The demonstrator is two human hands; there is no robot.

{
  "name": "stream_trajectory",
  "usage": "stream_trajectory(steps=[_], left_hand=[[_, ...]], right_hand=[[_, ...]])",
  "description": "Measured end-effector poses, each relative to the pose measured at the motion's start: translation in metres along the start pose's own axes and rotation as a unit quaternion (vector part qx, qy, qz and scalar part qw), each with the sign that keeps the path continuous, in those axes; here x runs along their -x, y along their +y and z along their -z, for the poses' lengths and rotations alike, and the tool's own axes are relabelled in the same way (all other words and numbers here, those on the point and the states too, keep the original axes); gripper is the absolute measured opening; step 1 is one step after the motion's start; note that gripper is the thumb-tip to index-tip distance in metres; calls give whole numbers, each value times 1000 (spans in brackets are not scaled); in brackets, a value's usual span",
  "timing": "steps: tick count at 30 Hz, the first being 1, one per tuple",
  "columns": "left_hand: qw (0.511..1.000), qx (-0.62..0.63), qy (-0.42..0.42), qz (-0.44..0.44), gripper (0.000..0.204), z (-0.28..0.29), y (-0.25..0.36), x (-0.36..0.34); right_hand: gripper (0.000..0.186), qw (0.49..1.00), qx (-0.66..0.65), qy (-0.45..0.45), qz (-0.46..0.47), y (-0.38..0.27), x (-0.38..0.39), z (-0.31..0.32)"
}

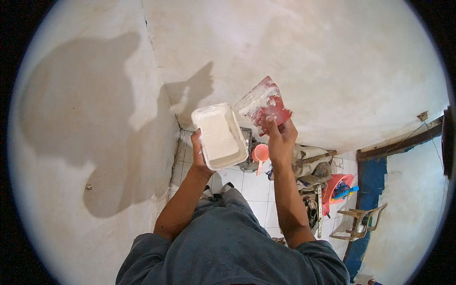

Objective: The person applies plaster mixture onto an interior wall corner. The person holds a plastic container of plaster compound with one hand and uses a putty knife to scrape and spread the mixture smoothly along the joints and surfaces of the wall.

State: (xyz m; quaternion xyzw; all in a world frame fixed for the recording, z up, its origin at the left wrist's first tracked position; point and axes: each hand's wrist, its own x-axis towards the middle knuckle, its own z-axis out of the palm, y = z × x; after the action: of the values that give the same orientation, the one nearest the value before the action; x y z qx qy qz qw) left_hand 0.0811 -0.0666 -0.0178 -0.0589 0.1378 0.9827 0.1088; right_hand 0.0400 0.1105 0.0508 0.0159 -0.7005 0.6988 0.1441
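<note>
My left hand (201, 153) grips a white rectangular tub (232, 160) by its left side, thumb along the rim. Pale, creamy plaster (218, 130) lies in the tub, and dried smears coat its rim. In my right hand (282, 137) is a red plastering scraper (276, 102), held by its lower edge with the broad blade pointing up and left. White plaster clings to the blade's left part. The scraper is just right of the tub, apart from it, in front of the wall. The fingers behind both things are mostly hidden.
Pale walls (332, 71) meet in a corner ahead. On the white tiled floor (256, 187) are a pink dipper (261, 153), a dark crate (246, 135), bundled cloth sacks (311, 171), a red basin (332, 183) and a small brown chair (356, 222) at right.
</note>
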Motion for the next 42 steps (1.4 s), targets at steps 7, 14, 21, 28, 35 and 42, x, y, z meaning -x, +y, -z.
stream_trajectory(steps=[7,14,21,28,35,42], left_hand=[[999,2,-17,-42,64,-7,-7,-6],[995,-69,-75,-13,71,-21,-5,-8],[998,-66,-4,-17,71,-20,-8,-1],[998,-31,58,-11,59,-27,-6,-1],[994,-58,56,-76,68,-9,-2,-10],[995,-40,32,-86,68,-21,16,-1]], right_hand=[[19,915,309,-37,255,-10,23,6],[23,872,349,-108,325,-6,33,4],[32,834,408,-193,317,2,32,14],[34,832,383,-175,361,10,26,21],[29,848,373,-192,324,45,26,24],[34,869,359,-219,260,63,29,12]])
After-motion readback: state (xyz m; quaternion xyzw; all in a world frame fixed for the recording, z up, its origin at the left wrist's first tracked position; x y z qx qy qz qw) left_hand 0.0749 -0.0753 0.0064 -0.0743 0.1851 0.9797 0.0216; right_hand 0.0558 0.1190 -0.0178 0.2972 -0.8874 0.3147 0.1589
